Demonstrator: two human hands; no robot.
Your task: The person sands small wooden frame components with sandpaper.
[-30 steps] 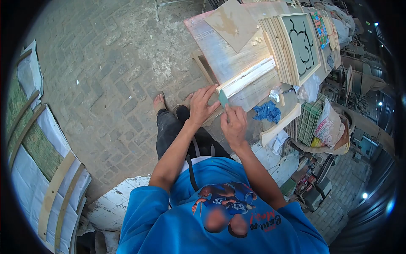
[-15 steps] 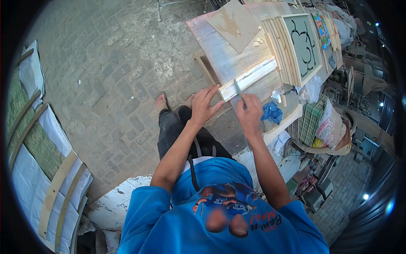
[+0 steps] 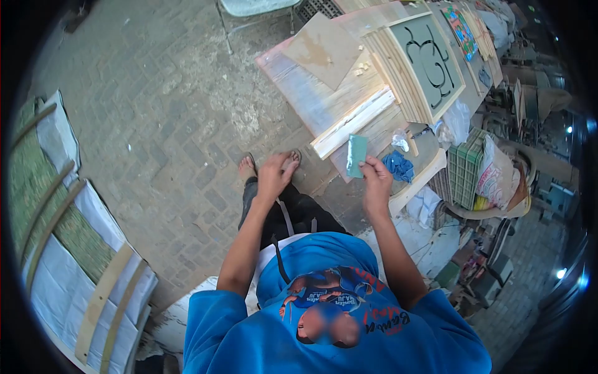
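My right hand (image 3: 377, 187) pinches a flat green scraper (image 3: 356, 154) between thumb and fingers. White paste shows along the scraper's left edge. A pale wooden piece (image 3: 324, 146), smeared with white along its length, lies on the table just beyond the scraper, its near end at the table's edge. My left hand (image 3: 274, 176) hangs off the table over the floor, thumb and fingers loosely apart, touching nothing. To the right of the scraper lies a crumpled blue cloth (image 3: 398, 166), with a crumpled whitish wrapper (image 3: 400, 140) beside it.
Stacked wooden frames (image 3: 398, 78) stand on the table (image 3: 293, 84), the top one holding a grey panel with black curves (image 3: 430, 59). A brown board (image 3: 322, 50) and small wood blocks (image 3: 361, 67) lie behind. A green crate (image 3: 466, 168) stands right; a chair (image 3: 258, 7) is beyond.
My right hand has lifted the scraper off the wooden piece and turned its flat face up. My left hand has let go of the piece's near end and moved left.
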